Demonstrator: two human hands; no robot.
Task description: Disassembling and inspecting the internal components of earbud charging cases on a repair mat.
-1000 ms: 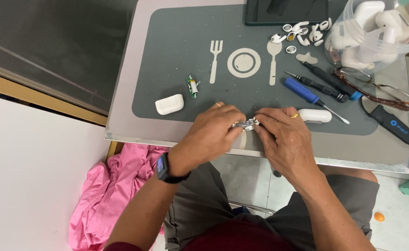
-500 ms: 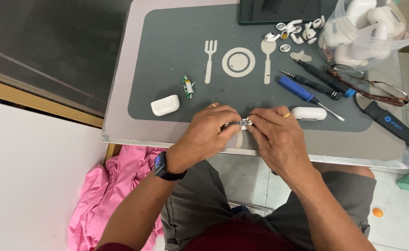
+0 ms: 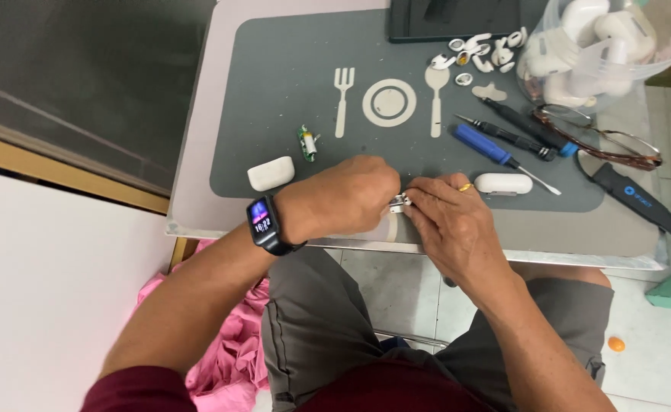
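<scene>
Both my hands meet at the near edge of the grey placemat (image 3: 274, 91). My left hand (image 3: 343, 200), with a smartwatch on the wrist, and my right hand (image 3: 450, 217), with a gold ring, pinch a small silvery metal part (image 3: 399, 203) between their fingertips. Most of that part is hidden by my fingers. A white earbud case half (image 3: 271, 173) lies left of my left hand. Another white case piece (image 3: 503, 183) lies just right of my right hand. A tiny green-and-white component (image 3: 306, 143) rests on the mat above my left hand.
A blue-handled screwdriver (image 3: 484, 146), a black screwdriver (image 3: 518, 126), glasses (image 3: 602, 141) and a black tool (image 3: 629, 197) lie at the right. Small white earbud parts (image 3: 480, 49) sit by a clear tub of white cases (image 3: 595, 46). A dark tablet (image 3: 450, 19) is at the back. Pink cloth (image 3: 229, 358) lies on the floor.
The view has shifted slightly, so the table sits higher and further left in frame. My hands stay together on the small metal part at the mat's near edge.
</scene>
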